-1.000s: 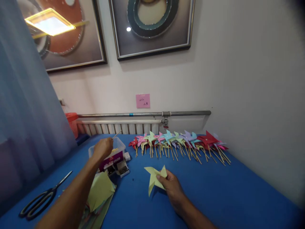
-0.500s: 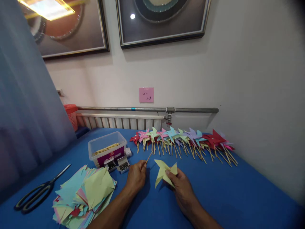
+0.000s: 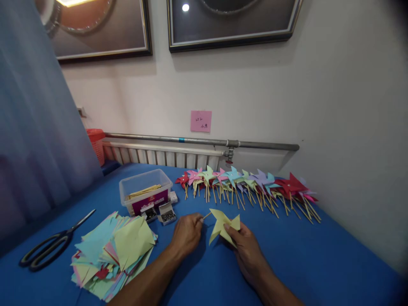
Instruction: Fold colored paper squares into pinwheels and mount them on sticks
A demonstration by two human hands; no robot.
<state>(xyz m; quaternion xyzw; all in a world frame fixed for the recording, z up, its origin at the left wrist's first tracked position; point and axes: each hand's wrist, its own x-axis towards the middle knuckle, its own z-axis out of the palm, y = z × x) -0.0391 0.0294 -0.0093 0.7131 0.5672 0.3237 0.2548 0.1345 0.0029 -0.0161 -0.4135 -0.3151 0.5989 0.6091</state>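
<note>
My left hand (image 3: 188, 231) is closed around a thin wooden stick (image 3: 207, 215), whose tip points right toward the paper. In my right hand (image 3: 244, 242) is a pale yellow paper pinwheel (image 3: 223, 227), pinched near its middle with the thumb on the front face. The stick's tip lies close to the pinwheel's left blade; I cannot tell whether they touch. To the left of my left hand, two small open boxes of pins (image 3: 167, 213) stand in front of a clear plastic tub (image 3: 145, 180) with sticks inside.
Several finished pinwheels (image 3: 234, 176) on sticks lie in a row along the back of the blue table (image 3: 338, 259). A pile of cut coloured paper (image 3: 127, 244) and black-handled scissors (image 3: 55, 246) lie at the left. Behind are a radiator pipe (image 3: 267, 146) and a curtain (image 3: 41, 127).
My left hand has turned the stick from steeply upright to a flatter slant, bringing its tip nearer the pinwheel. The camera view has tipped down slightly.
</note>
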